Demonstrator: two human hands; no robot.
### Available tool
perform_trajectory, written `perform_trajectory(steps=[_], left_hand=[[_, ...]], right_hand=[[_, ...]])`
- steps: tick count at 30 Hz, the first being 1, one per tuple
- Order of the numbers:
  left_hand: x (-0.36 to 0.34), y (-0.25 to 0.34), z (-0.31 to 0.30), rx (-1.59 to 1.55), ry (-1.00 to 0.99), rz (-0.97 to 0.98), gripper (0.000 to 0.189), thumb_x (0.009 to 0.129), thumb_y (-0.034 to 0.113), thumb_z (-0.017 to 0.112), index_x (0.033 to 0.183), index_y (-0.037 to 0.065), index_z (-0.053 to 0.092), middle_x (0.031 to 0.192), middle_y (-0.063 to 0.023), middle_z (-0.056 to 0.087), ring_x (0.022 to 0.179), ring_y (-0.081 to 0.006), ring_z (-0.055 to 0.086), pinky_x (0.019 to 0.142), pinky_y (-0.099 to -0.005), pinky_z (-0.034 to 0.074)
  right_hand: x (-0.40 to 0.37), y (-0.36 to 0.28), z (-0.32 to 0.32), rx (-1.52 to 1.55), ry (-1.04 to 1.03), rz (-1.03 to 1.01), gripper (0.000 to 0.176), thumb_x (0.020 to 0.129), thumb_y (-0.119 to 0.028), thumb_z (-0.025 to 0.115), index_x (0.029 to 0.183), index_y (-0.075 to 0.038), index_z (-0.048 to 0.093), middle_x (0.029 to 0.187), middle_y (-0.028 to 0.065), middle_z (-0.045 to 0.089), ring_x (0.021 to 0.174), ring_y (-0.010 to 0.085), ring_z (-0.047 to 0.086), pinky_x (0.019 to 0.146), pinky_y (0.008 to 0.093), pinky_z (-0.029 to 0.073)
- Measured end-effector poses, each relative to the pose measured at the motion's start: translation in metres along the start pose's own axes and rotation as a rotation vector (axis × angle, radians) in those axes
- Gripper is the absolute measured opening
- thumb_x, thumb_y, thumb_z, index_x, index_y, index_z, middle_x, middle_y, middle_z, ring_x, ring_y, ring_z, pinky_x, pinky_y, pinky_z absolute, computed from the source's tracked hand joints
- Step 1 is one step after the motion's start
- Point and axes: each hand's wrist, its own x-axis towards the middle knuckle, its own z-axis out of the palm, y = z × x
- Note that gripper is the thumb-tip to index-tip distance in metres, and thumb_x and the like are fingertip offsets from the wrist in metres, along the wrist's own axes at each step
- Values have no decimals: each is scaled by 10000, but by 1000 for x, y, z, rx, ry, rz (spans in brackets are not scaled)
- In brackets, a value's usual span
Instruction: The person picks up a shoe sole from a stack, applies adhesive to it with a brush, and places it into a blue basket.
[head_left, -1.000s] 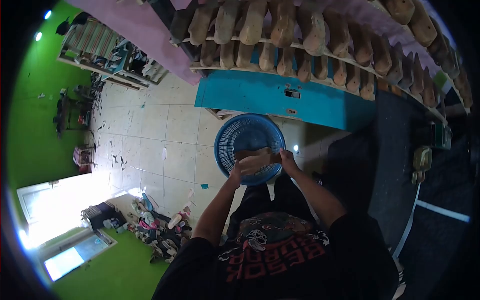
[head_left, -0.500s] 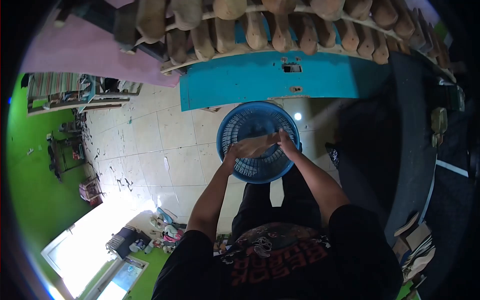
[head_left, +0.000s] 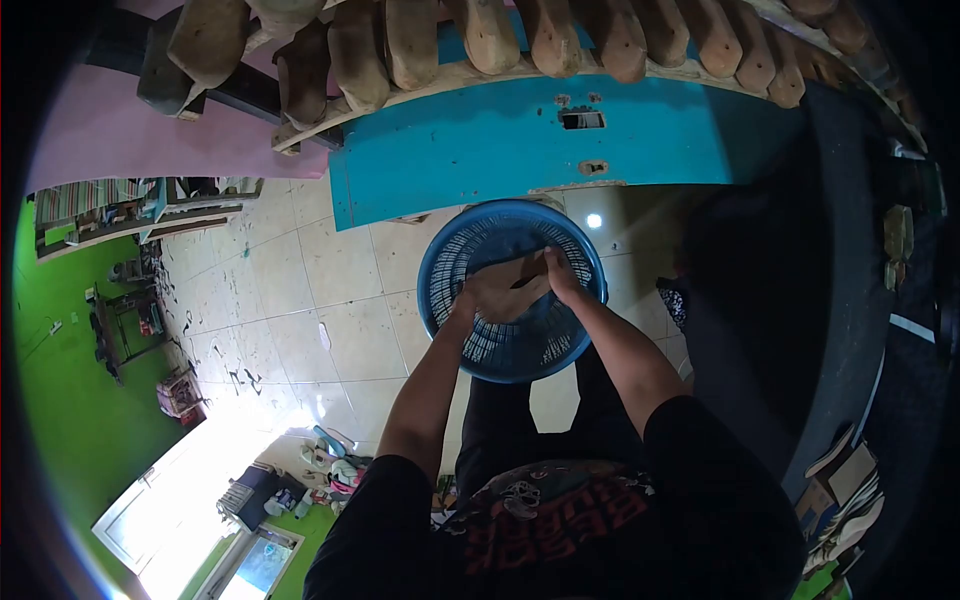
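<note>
Over a round blue plastic basket [head_left: 432, 313], my two hands hold brown pieces that look like a pair of wooden shoe lasts [head_left: 510, 296]. A small dark gap shows between them. My left hand [head_left: 466, 302] is closed on the left end. At the upper right end, my right hand [head_left: 558, 272] grips with the thumb on top; its other fingers are hidden. The basket has slotted sides and stands by my legs, with its inner bottom partly covered by the lasts.
Racks overhead carry many wooden shoe lasts [head_left: 490, 40]. Behind the basket is a turquoise panel [head_left: 450, 160] with cut-outs. A dark cloth-covered surface [head_left: 760, 300] lies to the right. Scraps litter the tiled floor [head_left: 270, 320] on the left, near a shelf [head_left: 200, 205].
The brown lasts have turned in my hands, showing a broader face and a dark gap. My right hand has shifted slightly left and up. The whole view has tilted a little.
</note>
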Motion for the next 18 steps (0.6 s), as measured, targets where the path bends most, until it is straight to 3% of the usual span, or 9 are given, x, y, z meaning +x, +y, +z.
perform_trajectory(steps=[2, 5, 6, 8, 10, 11, 15, 17, 18], left_hand=[[29, -14, -5, -42, -137, 223, 769, 1006, 590, 434, 1609, 137, 285, 1659, -134, 281, 1524, -290, 238, 1236, -472, 142], [11, -1, 16, -16, 61, 68, 760, 1024, 557, 399, 1601, 77, 277, 1644, -151, 303, 1512, -301, 265, 1232, -445, 183], [19, -12, 15, -13, 58, 58, 760, 1024, 557, 399, 1601, 77, 277, 1644, -151, 303, 1512, -301, 265, 1232, -445, 183], [46, -30, 5, 136, 128, 121, 768, 1008, 460, 407, 1646, 177, 86, 1676, -184, 150, 1506, -364, 288, 1195, -503, 294], [42, -28, -6, 137, 106, 135, 753, 1013, 474, 398, 1642, 175, 112, 1671, -183, 174, 1503, -360, 290, 1195, -502, 288], [36, -28, -12, 134, 82, 149, 740, 1018, 488, 389, 1639, 174, 138, 1666, -182, 198, 1500, -356, 293, 1195, -501, 281], [-1, -9, -14, 118, -10, 238, 712, 1032, 529, 362, 1628, 169, 216, 1651, -180, 270, 1492, -344, 300, 1194, -498, 263], [-51, 12, -5, 133, 82, 10, 694, 1034, 549, 343, 1628, 212, 220, 1658, -180, 255, 1491, -389, 291, 1171, -560, 280], [-89, 30, 6, 136, 87, 18, 698, 1033, 559, 341, 1627, 213, 221, 1665, -169, 246, 1492, -406, 282, 1164, -580, 279]], right_hand=[[-1, -1, -2, -61, -11, -130, 586, 1083, -490, 395, 1387, -2, 506, 1283, 163, 591, 1236, 263, 548, 1092, 378, 391], [7, 23, 1, -201, 83, -290, 584, 1085, -466, 391, 1409, 12, 481, 1305, 203, 585, 1272, 324, 538, 1111, 398, 378], [-2, 17, 1, -201, 85, -279, 584, 1085, -466, 391, 1409, 12, 481, 1305, 203, 585, 1272, 324, 538, 1111, 398, 378], [-19, -12, -2, -187, 66, -333, 613, 1078, -474, 396, 1431, 24, 462, 1367, 244, 563, 1321, 373, 519, 1133, 410, 370], [-21, -9, -6, -173, 47, -234, 636, 1072, -492, 401, 1433, 28, 462, 1399, 254, 545, 1338, 375, 511, 1143, 403, 365], [-24, -10, -9, -162, 28, -134, 659, 1066, -510, 406, 1436, 32, 463, 1432, 263, 527, 1355, 376, 504, 1154, 396, 360], [-52, -26, -23, -263, 38, -125, 689, 1053, -550, 414, 1411, 34, 488, 1423, 256, 541, 1342, 362, 523, 1134, 394, 383], [-71, -35, -32, -317, -54, -171, 680, 1052, -565, 410, 1379, 21, 523, 1375, 225, 590, 1304, 355, 555, 1102, 400, 409], [-83, -47, -39, -340, -99, -176, 670, 1053, -568, 404, 1359, 12, 539, 1335, 208, 615, 1278, 336, 578, 1072, 392, 435]])
